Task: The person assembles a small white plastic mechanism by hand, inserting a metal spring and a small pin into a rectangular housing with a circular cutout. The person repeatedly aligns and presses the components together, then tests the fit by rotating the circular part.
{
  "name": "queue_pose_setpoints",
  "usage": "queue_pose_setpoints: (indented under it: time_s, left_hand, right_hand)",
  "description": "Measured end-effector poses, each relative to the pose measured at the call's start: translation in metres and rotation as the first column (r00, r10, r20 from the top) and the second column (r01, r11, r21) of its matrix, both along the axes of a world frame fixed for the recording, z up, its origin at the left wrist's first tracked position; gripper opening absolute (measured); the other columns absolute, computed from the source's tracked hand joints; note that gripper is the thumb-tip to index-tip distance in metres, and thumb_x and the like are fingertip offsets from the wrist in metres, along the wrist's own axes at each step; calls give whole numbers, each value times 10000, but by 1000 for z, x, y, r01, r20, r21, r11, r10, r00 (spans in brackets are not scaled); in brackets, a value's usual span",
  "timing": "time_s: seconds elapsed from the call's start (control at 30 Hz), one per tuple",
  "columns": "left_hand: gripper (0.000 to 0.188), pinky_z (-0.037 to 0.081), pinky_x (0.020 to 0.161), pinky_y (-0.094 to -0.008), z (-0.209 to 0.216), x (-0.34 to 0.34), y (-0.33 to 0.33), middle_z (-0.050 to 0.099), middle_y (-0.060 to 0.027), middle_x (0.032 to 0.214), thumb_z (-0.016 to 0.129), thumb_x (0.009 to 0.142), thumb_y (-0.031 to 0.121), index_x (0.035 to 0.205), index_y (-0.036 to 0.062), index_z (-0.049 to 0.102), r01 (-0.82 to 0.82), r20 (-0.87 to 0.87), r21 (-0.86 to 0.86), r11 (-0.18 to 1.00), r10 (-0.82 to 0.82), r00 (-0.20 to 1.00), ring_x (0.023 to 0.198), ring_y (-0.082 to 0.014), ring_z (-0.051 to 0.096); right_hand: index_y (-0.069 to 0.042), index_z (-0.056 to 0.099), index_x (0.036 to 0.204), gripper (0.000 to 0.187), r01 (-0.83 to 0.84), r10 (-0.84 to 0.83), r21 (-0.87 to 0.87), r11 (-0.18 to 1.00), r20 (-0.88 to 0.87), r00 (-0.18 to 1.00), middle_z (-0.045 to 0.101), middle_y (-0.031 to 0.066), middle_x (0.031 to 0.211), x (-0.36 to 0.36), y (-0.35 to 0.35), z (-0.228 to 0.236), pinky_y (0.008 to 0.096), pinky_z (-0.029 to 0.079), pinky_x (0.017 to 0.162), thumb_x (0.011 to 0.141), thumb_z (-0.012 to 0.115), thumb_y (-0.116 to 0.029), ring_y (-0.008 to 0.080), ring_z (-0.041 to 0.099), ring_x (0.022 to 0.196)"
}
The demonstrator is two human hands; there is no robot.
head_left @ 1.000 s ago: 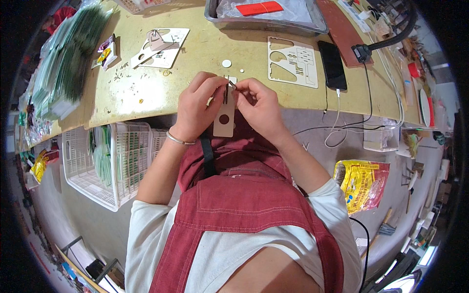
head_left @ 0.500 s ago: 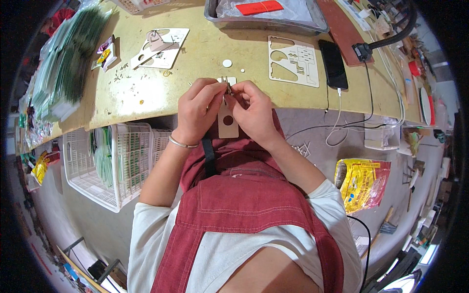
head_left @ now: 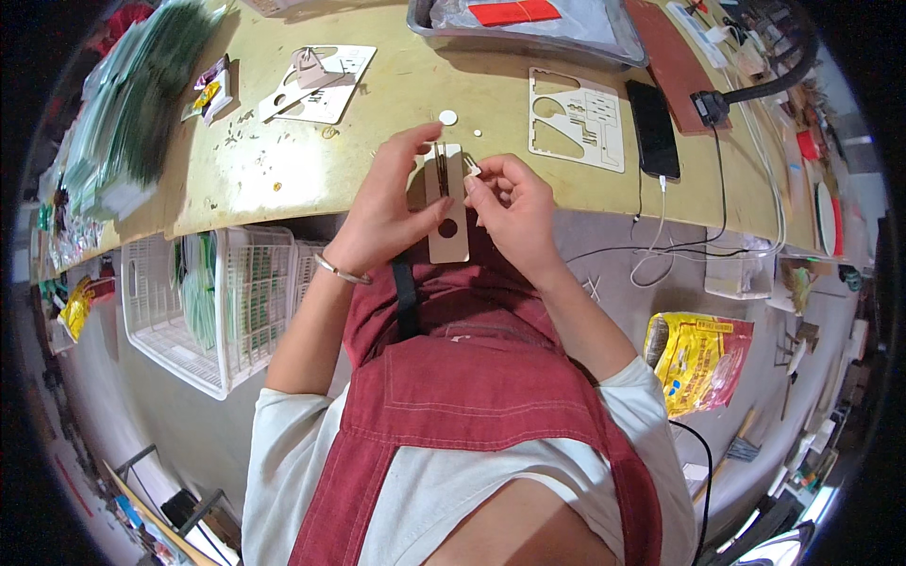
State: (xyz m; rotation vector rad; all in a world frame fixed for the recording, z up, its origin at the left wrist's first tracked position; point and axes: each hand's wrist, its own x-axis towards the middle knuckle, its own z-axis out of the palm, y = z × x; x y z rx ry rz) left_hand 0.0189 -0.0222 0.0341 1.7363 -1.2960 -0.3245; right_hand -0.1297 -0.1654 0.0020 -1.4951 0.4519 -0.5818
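A narrow pale board (head_left: 447,247) with rounded corners, a round hole and long dark slots juts over the table's near edge in front of me. At its left side is my left hand (head_left: 385,203), thumb and fingers spread apart; the thumb tip reaches over the board, and whether it touches cannot be made out. To the right of the board, my right hand (head_left: 514,206) pinches a small pale piece with dark edges (head_left: 473,169) between thumb and forefinger. A white disc (head_left: 448,118) and a smaller white dot (head_left: 478,133) lie just beyond the board.
Cut-out pale sheets lie at left (head_left: 351,66) and right (head_left: 604,156), the right one beside a black phone (head_left: 654,132) with a cable. A metal tray (head_left: 528,45) stands at the back. Stacked plastic-wrapped sheets (head_left: 142,104) fill the far left, above a white crate (head_left: 226,321).
My hands have parted: the left has opened and moved away from the board's middle, while the right has drawn off to the right with the small piece.
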Motion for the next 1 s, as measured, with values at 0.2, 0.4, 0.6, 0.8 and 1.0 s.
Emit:
queue_pose_setpoints:
  time_s: [0.2,0.4,0.6,0.8,1.0]
  left_hand:
    - [656,511,1105,-386,9,11,-5,664,-136,1340,812,842,11,1447,27,560,-12,22,193,981,7,1000,1257,-288,645]
    - [510,569,1030,-349,-4,17,4,703,-92,1310,844,870,-1,1321,37,608,-89,-641,-136,987,-19,767,1163,-180,679]
    - [605,574,1063,-375,-16,-3,4,666,-137,1413,835,897,13,1434,54,559,-346,-901,-420,839,-342,265,1236,-224,676]
    - [659,627,989,-350,-46,-7,2,660,-134,1371,821,955,147,1528,75,503,-389,-874,-439,810,-486,-25,1244,-246,673]
    - [521,601,960,-351,-41,-6,1,686,-87,1305,807,978,139,1447,84,587,-371,-860,-464,804,-510,-28,1162,-202,686]
  right_hand:
    - [-1,658,1158,126,-4,1,-37,999,-85,996,705,22,874,-16,0,2,226,523,619,1069,684,-85,69,673,772]
    - [3,642,1079,83,-37,36,104,994,16,999,677,65,1154,-45,15,14,247,507,824,1045,691,-54,57,607,996]
    - [-28,665,1023,129,-175,227,-480,860,53,972,612,201,1461,-33,27,99,461,485,1108,944,755,-76,365,596,1341]
    - [-3,658,1037,115,-180,308,-740,648,38,951,596,241,1474,-17,38,112,468,527,1105,973,733,-63,389,556,1401]
    - [-9,650,1030,133,-75,186,-736,672,69,980,670,222,1408,-17,36,115,391,519,1001,978,735,-96,269,617,1163]
